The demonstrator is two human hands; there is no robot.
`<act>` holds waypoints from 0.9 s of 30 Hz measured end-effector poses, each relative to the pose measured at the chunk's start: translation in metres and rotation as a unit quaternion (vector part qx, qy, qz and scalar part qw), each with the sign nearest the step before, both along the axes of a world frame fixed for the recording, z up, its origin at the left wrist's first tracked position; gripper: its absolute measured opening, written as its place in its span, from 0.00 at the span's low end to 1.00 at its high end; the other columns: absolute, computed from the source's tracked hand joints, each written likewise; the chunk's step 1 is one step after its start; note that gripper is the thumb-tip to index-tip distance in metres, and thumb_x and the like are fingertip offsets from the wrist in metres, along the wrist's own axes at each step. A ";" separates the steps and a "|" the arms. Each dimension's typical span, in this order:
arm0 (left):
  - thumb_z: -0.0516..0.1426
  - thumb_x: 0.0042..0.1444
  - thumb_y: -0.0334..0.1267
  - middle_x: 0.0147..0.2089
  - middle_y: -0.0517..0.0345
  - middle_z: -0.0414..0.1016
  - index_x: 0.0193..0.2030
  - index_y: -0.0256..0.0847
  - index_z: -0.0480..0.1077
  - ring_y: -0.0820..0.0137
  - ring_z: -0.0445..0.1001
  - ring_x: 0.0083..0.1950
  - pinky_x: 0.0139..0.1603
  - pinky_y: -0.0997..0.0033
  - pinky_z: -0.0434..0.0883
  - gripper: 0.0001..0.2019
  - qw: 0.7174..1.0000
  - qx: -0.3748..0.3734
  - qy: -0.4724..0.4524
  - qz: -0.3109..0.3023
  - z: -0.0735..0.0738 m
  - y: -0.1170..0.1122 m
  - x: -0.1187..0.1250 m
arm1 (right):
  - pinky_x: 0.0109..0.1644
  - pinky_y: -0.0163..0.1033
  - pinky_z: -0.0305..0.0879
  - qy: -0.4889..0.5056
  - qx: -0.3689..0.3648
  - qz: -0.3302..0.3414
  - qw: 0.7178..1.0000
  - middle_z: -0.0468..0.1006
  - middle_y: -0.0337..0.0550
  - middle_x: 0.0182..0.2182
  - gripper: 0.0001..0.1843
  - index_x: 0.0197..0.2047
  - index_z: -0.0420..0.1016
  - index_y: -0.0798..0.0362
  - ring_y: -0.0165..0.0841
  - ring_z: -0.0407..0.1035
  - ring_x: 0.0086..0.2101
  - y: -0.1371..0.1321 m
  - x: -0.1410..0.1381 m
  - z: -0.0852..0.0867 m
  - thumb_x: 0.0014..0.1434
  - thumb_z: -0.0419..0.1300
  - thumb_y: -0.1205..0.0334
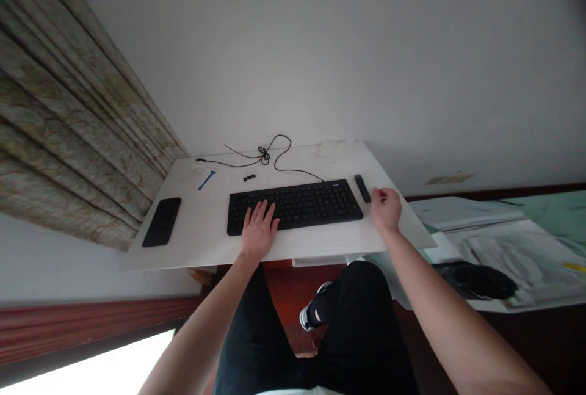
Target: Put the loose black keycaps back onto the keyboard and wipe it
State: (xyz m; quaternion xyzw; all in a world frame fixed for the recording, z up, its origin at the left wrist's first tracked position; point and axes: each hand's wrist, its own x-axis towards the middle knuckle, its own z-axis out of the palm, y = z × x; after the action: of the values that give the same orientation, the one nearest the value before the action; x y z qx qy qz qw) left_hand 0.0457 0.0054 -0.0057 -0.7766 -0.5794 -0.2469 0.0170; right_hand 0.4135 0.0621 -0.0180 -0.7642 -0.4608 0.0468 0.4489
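Observation:
My left hand (259, 227) lies flat on the left part of a black keyboard (315, 206), its fingers spread over the keys. Just past the keyboard's right end is my right hand (386, 207), fingers curled together; whatever they may pinch is hidden. Beside those fingers lies a slim black stick-like object (361, 187); I cannot tell whether the hand touches it. Behind the keyboard sit a few small black pieces (249, 177) that look like keycaps. A thin blue tool (207, 180) with a wider end rests farther left.
A dark phone (162, 222) lies near the left edge of the white table (201, 224). The keyboard's black cable (288, 149) loops along the back to a bundle. A wall rises behind, and a patterned curtain (82, 83) hangs at left. Plastic-wrapped items (508, 254) lie at right.

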 end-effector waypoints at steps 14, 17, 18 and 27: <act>0.52 0.61 0.33 0.57 0.41 0.73 0.54 0.36 0.72 0.55 0.71 0.59 0.63 0.53 0.65 0.16 0.995 -0.074 -0.043 0.059 0.042 0.092 -0.033 | 0.45 0.44 0.61 -0.028 -0.042 0.019 0.999 0.74 0.53 0.40 0.20 0.40 0.70 0.53 0.40 0.66 0.38 0.002 -0.004 0.008 0.65 0.48 0.46; 0.53 0.57 0.29 0.59 0.39 0.71 0.56 0.34 0.70 0.56 0.70 0.61 0.65 0.56 0.64 0.19 0.987 -0.110 -0.086 0.084 0.039 0.129 -0.047 | 0.44 0.44 0.61 -0.031 -0.050 0.011 0.998 0.74 0.53 0.39 0.22 0.40 0.70 0.53 0.40 0.67 0.37 0.002 -0.003 0.008 0.66 0.46 0.44; 0.54 0.56 0.28 0.60 0.38 0.71 0.55 0.34 0.71 0.56 0.70 0.61 0.64 0.56 0.64 0.19 0.983 -0.122 -0.099 0.092 0.037 0.139 -0.051 | 0.44 0.44 0.61 -0.031 -0.053 0.009 0.998 0.74 0.53 0.39 0.23 0.40 0.70 0.53 0.40 0.67 0.37 0.002 -0.003 0.009 0.66 0.45 0.43; 0.53 0.57 0.30 0.49 0.35 0.78 0.43 0.37 0.74 0.50 0.73 0.56 0.61 0.49 0.63 0.10 0.974 -0.146 -0.130 0.112 0.021 0.165 -0.062 | 0.45 0.44 0.61 -0.030 -0.056 0.001 0.998 0.75 0.54 0.39 0.26 0.41 0.70 0.53 0.42 0.67 0.39 0.004 0.000 0.006 0.67 0.43 0.40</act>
State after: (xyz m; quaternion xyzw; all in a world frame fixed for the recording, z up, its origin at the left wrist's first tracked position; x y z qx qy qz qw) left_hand -0.0167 0.1706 0.0156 -0.6620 -0.6897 -0.2553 -0.1445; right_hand 0.4135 0.0656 -0.0122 -0.7886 -0.4718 0.0498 0.3913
